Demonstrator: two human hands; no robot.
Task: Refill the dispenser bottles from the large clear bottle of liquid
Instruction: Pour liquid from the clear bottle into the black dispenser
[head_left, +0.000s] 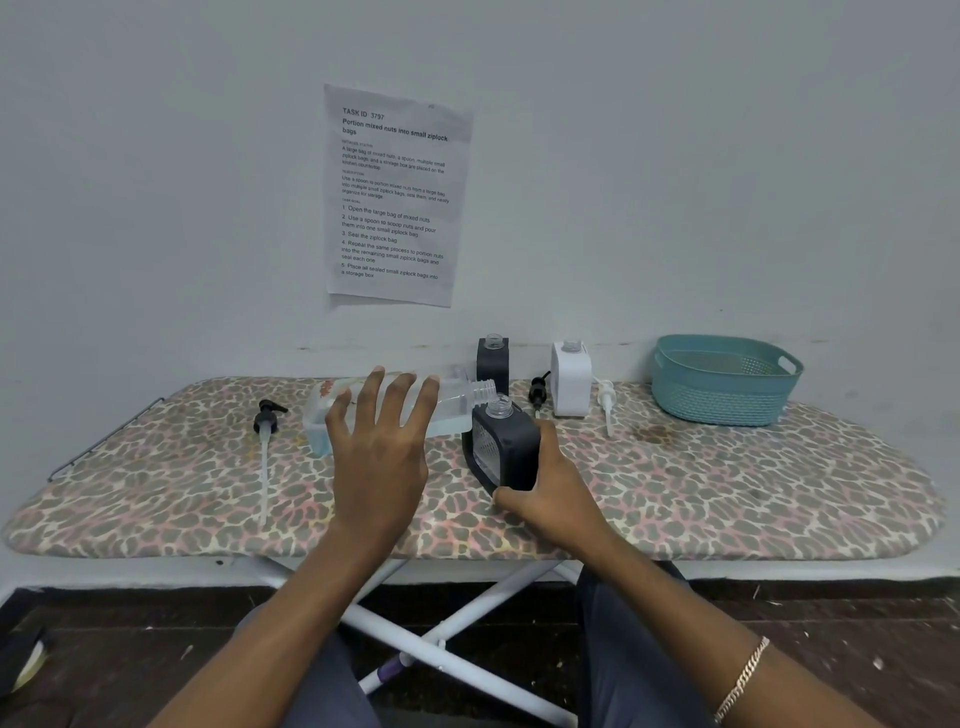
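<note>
My left hand (382, 441) holds the large clear bottle (452, 402) on its side above the board, fingers spread over its near face. A little pale liquid lies along its lower side. Its open mouth points right, just above the open neck of a black dispenser bottle (511, 449). My right hand (556, 499) grips that black bottle from below and the right and tilts it toward the clear bottle. Another black dispenser bottle (492, 361) and a white one (571, 379) stand uncapped by the wall.
Everything sits on an ironing board with a leopard-print cover (727, 493). A black pump head with a long tube (267, 421) lies at the left. A black pump (537, 392) and a white pump (606, 405) lie beside the white bottle. A teal basket (727, 382) stands at the far right.
</note>
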